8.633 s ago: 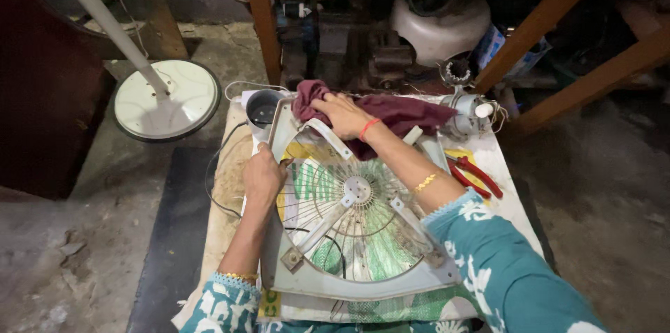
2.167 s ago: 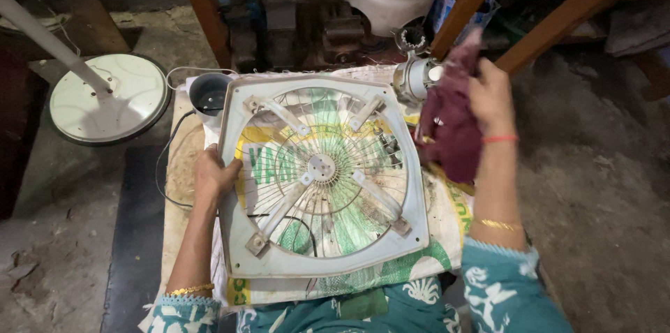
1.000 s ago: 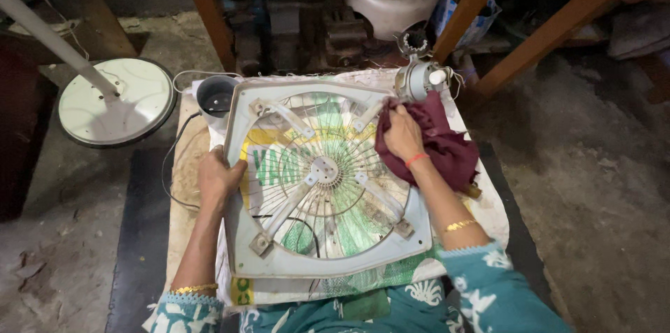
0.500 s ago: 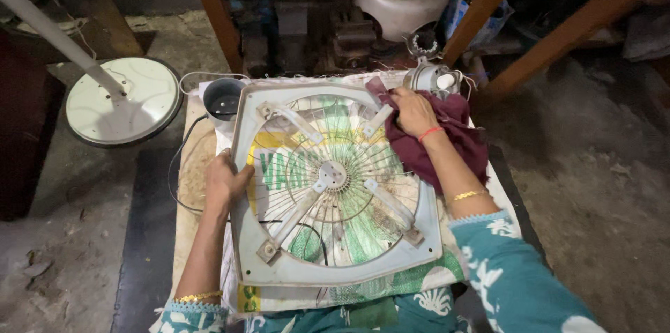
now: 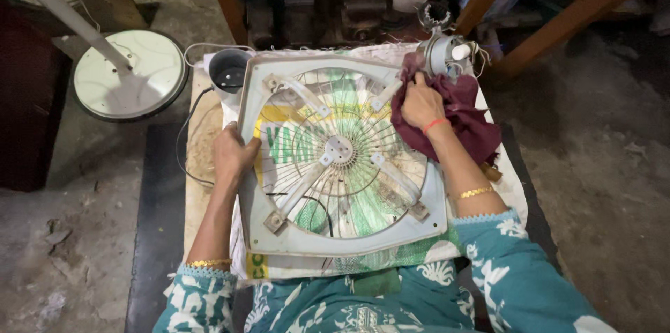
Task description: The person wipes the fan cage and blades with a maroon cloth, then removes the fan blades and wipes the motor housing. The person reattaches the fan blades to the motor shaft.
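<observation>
A square pale grey fan frame [image 5: 349, 239] with a round wire grille and four spokes lies flat on a low table in front of me. My left hand [image 5: 232, 155] grips the frame's left edge. My right hand [image 5: 421, 104] presses a dark maroon cloth [image 5: 467, 120] onto the frame's upper right corner. A small grey fan motor [image 5: 447, 54] with loose wires stands just beyond that corner.
A printed sack [image 5: 481, 186] covers the table under the frame. A dark round cup [image 5: 227, 71] sits at the upper left corner, with a thin cable [image 5: 187, 137] beside it. A white round stand base [image 5: 129, 75] lies on the floor to the left. Wooden legs and machinery crowd the far side.
My right hand carried the maroon cloth from the air at the right down onto the frame's upper right corner and keeps rubbing there. My left hand stays on the left edge.
</observation>
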